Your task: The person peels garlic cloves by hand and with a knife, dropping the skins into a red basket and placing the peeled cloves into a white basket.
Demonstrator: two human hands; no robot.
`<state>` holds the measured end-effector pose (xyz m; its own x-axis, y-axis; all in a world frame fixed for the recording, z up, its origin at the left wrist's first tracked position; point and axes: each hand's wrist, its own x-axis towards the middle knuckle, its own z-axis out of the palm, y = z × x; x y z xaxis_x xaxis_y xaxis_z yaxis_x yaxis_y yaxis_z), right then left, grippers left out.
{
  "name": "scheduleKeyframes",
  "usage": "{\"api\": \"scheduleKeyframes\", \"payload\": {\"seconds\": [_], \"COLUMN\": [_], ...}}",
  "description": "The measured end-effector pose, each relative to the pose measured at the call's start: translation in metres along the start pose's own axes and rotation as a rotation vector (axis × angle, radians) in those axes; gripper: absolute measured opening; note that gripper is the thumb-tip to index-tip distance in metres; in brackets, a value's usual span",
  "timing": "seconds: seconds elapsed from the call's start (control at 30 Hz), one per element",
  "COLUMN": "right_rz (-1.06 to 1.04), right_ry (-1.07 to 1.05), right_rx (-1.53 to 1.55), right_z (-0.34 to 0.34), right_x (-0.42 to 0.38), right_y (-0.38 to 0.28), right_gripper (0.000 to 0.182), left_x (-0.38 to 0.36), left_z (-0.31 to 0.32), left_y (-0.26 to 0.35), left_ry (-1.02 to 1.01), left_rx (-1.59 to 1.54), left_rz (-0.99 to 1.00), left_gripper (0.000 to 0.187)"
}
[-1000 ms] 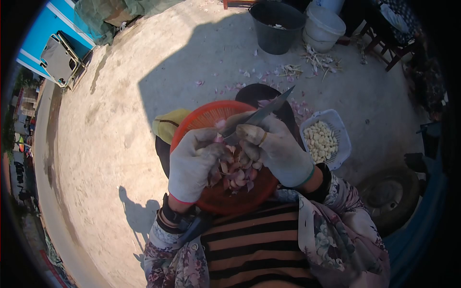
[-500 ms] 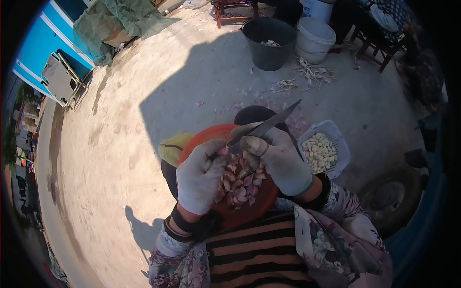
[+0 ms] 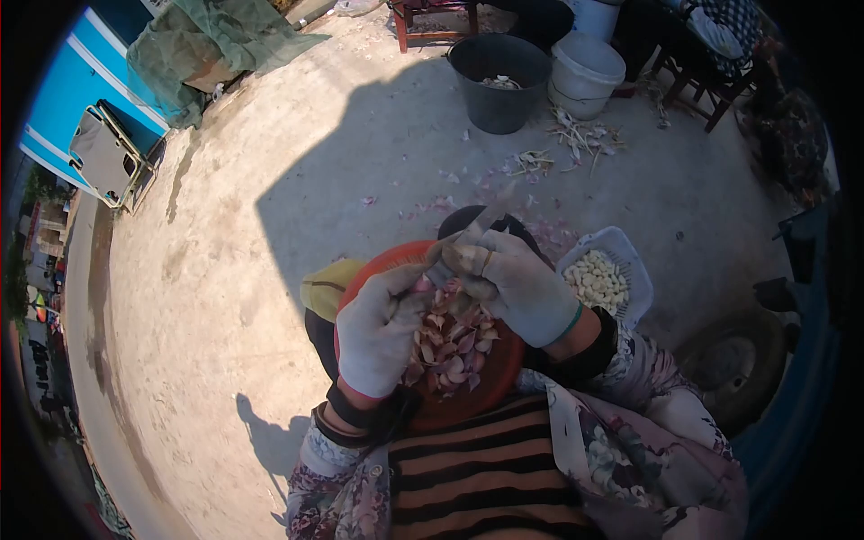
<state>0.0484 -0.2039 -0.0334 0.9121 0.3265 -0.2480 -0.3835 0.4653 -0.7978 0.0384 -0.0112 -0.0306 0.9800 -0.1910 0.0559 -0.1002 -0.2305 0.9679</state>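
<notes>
Both gloved hands now sit closer together than a second ago: the right hand (image 3: 517, 283), closed around the knife (image 3: 481, 220), has tipped the blade from a long slant to a short, blurred stub pointing far, while the left hand (image 3: 376, 328) pinches a garlic clove (image 3: 421, 283) just beside it, so a cut or peel stroke appears under way. Beneath them the red basket (image 3: 468, 396) on the lap holds loose cloves and pink skins; the white basket (image 3: 621, 247) of peeled cloves sits right, with the black bucket (image 3: 499, 81) and white bucket (image 3: 585, 67) far. No brand, label or writing is legible.
</notes>
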Motion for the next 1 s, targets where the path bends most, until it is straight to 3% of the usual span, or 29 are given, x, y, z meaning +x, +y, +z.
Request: {"api": "scheduleKeyframes", "payload": {"seconds": [0.13,0.23,0.33,0.53,0.63,0.73,0.83,1.0], "right_rz": [0.122,0.141,0.058,-0.128,-0.068,-0.088,0.025,-0.033], "right_ry": [0.086,-0.024,-0.011,0.229,0.204,0.136,0.157,0.146], "right_rx": [0.206,0.273,0.101,-0.262,-0.174,-0.058,-0.103,0.094], "right_z": [0.017,0.007,0.006,0.020,0.028,0.019,0.022,0.011], "right_x": [0.002,0.009,0.010,0.007,0.004,0.009,0.007,0.012], "right_y": [-0.010,-0.001,-0.006,-0.008,-0.010,-0.001,-0.003,0.003], "right_gripper": [0.031,0.029,0.027,0.025,0.025,0.028,0.025,0.027], "left_x": [0.000,0.002,0.008,0.008,0.009,0.008,0.005,0.011], "left_z": [-0.003,-0.002,0.000,0.008,0.010,0.011,0.007,-0.005], "left_y": [0.002,-0.004,0.011,0.004,-0.003,-0.002,0.001,-0.011], "left_ry": [-0.010,0.025,0.083,0.171,0.195,0.196,0.123,0.044], "left_rx": [-0.145,-0.183,-0.192,-0.011,0.007,-0.189,-0.367,-0.669], "left_rz": [-0.116,-0.163,-0.279,-0.043,-0.143,-0.175,-0.237,-0.259], "left_gripper": [0.029,0.032,0.033,0.032,0.032,0.028,0.024,0.024]}}
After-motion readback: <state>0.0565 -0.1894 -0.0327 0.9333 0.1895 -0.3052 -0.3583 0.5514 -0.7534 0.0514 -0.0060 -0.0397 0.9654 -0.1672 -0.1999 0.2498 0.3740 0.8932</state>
